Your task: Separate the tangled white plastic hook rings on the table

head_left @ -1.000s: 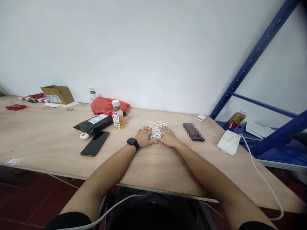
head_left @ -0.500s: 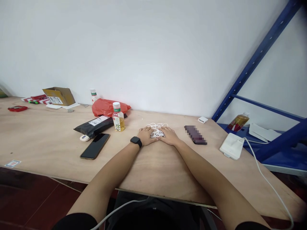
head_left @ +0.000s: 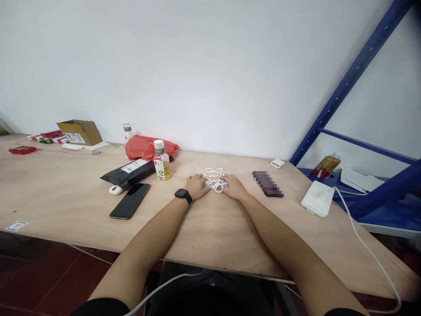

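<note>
Several white rings (head_left: pixel 215 177) lie in a loose, overlapping pile on the wooden table. At the pile's left edge rests my left hand (head_left: pixel 197 187), with a black watch on the wrist; its fingers are spread over the nearest rings. From the right side my right hand (head_left: pixel 234 188) touches the pile, palm down and fingers apart. Some rings are partly hidden under my fingertips. I see nothing gripped in either hand.
A tea bottle (head_left: pixel 162 160), black parcel (head_left: pixel 130 171), red bag (head_left: pixel 144 147) and phone (head_left: pixel 130 201) lie to the left. On the right are a blurred-out dark phone-like object (head_left: pixel 267 184), a white hub (head_left: pixel 278 163), a white charger box (head_left: pixel 317 199) with cable, and a blue rack (head_left: pixel 345 92).
My hands have moved slightly apart, the left one leftward. The rings between them are more spread out, and more of them show.
</note>
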Action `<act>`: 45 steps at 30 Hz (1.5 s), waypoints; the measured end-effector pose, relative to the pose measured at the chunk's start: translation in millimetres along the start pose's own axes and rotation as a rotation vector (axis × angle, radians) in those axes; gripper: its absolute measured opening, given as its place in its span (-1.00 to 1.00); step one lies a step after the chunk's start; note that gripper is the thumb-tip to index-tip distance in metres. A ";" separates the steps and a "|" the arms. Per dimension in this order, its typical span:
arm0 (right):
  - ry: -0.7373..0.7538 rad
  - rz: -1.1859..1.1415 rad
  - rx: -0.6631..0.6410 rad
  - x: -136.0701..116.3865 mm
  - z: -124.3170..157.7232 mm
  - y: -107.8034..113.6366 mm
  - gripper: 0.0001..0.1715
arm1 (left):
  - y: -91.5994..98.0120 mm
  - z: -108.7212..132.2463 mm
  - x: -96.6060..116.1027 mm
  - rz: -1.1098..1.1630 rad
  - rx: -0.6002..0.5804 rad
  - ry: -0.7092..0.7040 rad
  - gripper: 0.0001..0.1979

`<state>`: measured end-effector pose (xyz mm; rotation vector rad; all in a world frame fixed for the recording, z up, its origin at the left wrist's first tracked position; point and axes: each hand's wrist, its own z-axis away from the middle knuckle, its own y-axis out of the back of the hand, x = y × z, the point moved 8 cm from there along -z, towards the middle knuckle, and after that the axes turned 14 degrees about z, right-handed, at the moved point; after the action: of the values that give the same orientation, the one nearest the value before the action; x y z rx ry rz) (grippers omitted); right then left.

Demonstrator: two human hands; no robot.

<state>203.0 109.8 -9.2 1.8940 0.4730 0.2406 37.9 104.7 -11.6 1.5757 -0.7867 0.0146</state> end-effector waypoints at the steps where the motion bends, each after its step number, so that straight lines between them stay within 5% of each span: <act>1: -0.009 -0.008 0.010 1.2 -0.3 0.6 -0.54 | 0.0 0.0 -0.7 -0.007 0.002 0.013 -0.44; 7: -0.101 -0.127 0.116 11.8 0.3 6.3 -0.49 | 1.3 0.2 -7.3 -0.044 0.037 0.110 -0.28; 20: -0.222 -0.212 0.346 12.4 5.3 34.8 -0.53 | 4.9 0.5 -10.9 0.002 0.084 0.149 -0.28; 31: -0.370 -0.244 0.351 27.3 11.2 35.3 -0.46 | 12.2 3.3 22.2 0.069 0.112 -0.106 -0.37; 39: -0.238 -0.370 0.395 -7.4 12.1 47.8 -0.56 | 22.8 9.5 59.1 0.304 0.192 -0.329 -0.68; 45: -0.169 -0.468 0.314 -36.8 19.9 47.1 -0.57 | 38.9 18.9 65.5 0.484 0.329 -0.317 -0.76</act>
<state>187.3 62.6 29.5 2.0184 0.8574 -0.3174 60.9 59.3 48.2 1.6779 -1.4620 0.2632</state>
